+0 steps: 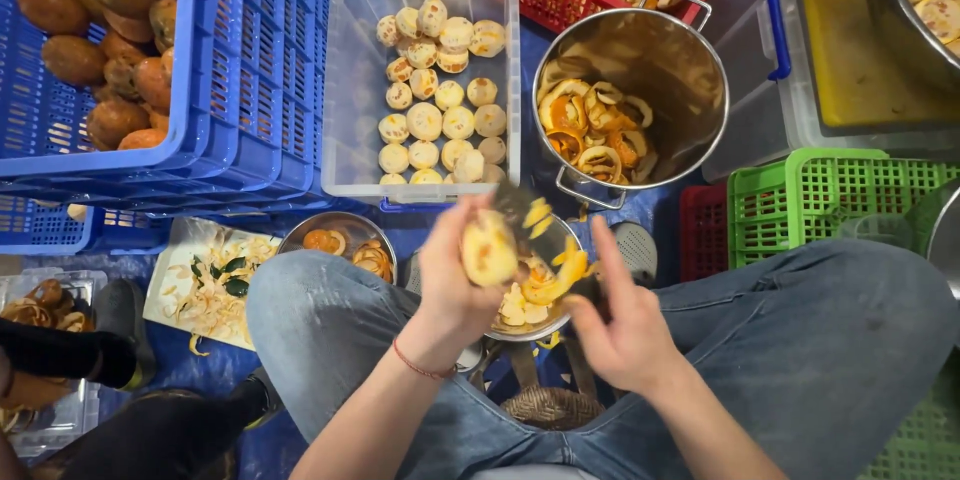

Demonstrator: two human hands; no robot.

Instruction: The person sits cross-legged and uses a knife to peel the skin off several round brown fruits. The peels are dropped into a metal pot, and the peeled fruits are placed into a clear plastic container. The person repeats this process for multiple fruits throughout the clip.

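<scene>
We hold a half-peeled fruit [489, 248] in our left hand [452, 275] over a steel bowl [530, 315] so peels drop in; our right hand [620, 325], fingers clenched, grips a blurred knife [520, 210].

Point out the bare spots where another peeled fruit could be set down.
The clear bin has bare floor left of its peeled fruit. The steel pot is bare right of its peels. The bowl under the left hand and right hand is crowded.
</scene>
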